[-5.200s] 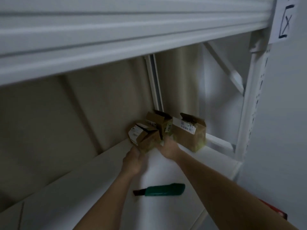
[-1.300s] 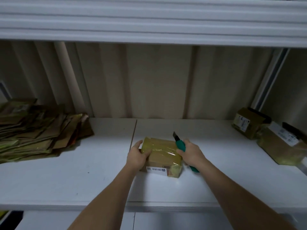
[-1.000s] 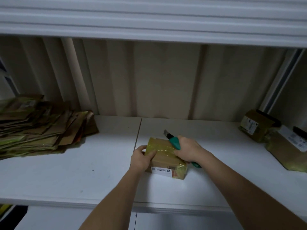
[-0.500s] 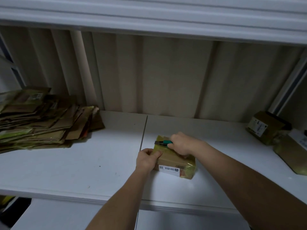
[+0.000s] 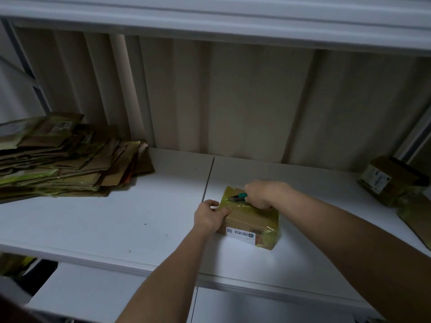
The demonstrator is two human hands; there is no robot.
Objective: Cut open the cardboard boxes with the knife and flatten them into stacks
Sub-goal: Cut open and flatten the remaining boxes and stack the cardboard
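A small cardboard box (image 5: 253,223), wrapped in yellowish tape with a white label on its near side, sits on the white shelf (image 5: 116,220). My left hand (image 5: 210,215) grips the box's left edge, thumb on top. My right hand (image 5: 262,194) grips the green-handled knife (image 5: 238,197), whose blade lies on the box's top near the far left corner. A pile of flattened cardboard (image 5: 65,159) lies at the shelf's left end.
Two more taped boxes (image 5: 391,180) stand at the shelf's far right, one partly cut off by the frame edge. An upper shelf (image 5: 210,22) overhangs close above. A corrugated wall closes the back. A lower shelf shows beneath the front edge.
My right hand has brought the knife from beside the box onto its top, blade now pointing left at the far left corner. My left hand keeps its grip on the box's left edge.
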